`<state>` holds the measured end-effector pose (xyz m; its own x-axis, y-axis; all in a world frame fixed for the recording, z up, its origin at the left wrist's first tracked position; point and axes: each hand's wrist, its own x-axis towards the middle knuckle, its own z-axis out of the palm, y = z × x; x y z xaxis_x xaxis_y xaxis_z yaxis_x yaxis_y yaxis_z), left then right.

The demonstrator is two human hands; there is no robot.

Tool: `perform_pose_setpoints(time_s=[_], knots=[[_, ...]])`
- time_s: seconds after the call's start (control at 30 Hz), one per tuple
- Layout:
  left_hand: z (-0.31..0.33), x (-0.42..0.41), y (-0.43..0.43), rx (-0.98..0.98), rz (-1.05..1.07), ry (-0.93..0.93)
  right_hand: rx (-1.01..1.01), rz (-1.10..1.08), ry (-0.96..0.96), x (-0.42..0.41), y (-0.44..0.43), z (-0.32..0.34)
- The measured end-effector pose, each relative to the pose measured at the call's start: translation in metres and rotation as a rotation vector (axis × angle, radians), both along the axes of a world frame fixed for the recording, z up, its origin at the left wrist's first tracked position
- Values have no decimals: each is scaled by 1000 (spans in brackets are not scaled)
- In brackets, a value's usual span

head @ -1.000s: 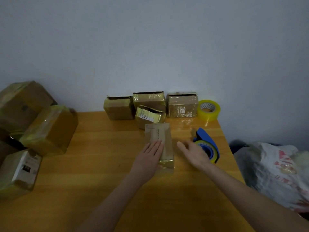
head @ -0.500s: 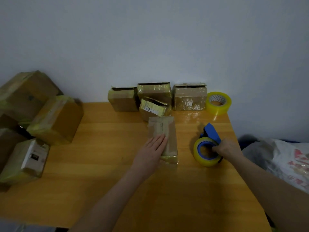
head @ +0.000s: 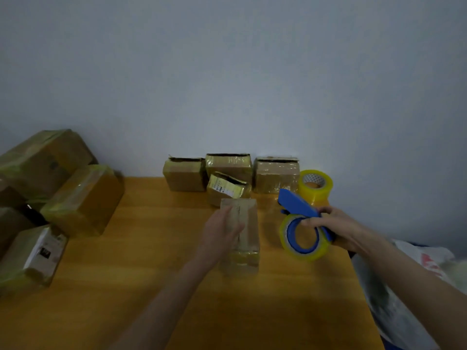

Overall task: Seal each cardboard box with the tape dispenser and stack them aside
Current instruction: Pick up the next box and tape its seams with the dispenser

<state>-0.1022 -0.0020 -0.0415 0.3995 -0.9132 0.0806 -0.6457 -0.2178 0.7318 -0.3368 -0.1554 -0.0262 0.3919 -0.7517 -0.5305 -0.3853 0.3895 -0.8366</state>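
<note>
A small brown cardboard box (head: pixel 249 223) lies lengthwise in the middle of the wooden table (head: pixel 141 286). My left hand (head: pixel 219 233) rests flat on its top, fingers straight. My right hand (head: pixel 336 229) grips the blue tape dispenser (head: pixel 302 223), which carries a yellow roll, and holds it lifted just right of the box. Several more small boxes (head: pixel 228 165) stand in a row against the back wall. Taped boxes (head: pixel 80 200) are piled at the left edge.
A spare roll of yellow tape (head: pixel 316 185) stands at the table's back right corner. A white plastic bag (head: pixel 414 286) lies off the right edge. The grey wall closes off the back.
My right hand left the box, took hold of the dispenser and lifted it off the table. My left hand slid forward along the box top.
</note>
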Motion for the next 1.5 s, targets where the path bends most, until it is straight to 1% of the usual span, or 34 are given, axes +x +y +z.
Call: perform_pose_setpoints(time_s=[0.03,0.1,0.13,0.17,0.23,0.33,0.47,0.6,0.67,0.7,0.8,0.87,0.97,1.07,1.17,1.3,1.5], knots=[[8,-1,-1,-18,53,141,-38,28,-16,0,3,6],[21,-4,-2,-6,68,477,-142,118,-13,2,12,16],[26,-5,-1,5,68,606,-195,163,-9,4,17,21],[30,-6,0,15,77,685,-240,199,-10,6,22,24],[35,-8,2,36,107,760,-308,256,-13,9,30,30],[38,-9,4,94,156,839,-354,331,-30,12,38,32],[37,-6,9,175,155,883,-389,398,-39,17,45,34],[35,-4,13,160,147,973,-421,485,-21,19,48,35],[33,-3,15,113,153,973,-446,522,-5,19,50,35],[32,-3,15,95,169,939,-464,536,5,20,52,36],[27,-3,16,97,182,735,-577,604,64,23,56,39],[23,-3,19,101,168,644,-680,661,120,25,58,41],[19,1,27,95,183,615,-753,701,162,25,58,42],[16,17,40,78,264,606,-751,724,194,16,54,40],[9,39,60,70,362,568,-705,720,241,-2,46,35],[-7,42,73,120,383,533,-639,728,258,-17,41,25],[-20,34,70,140,385,489,-625,731,307,-23,36,11]])
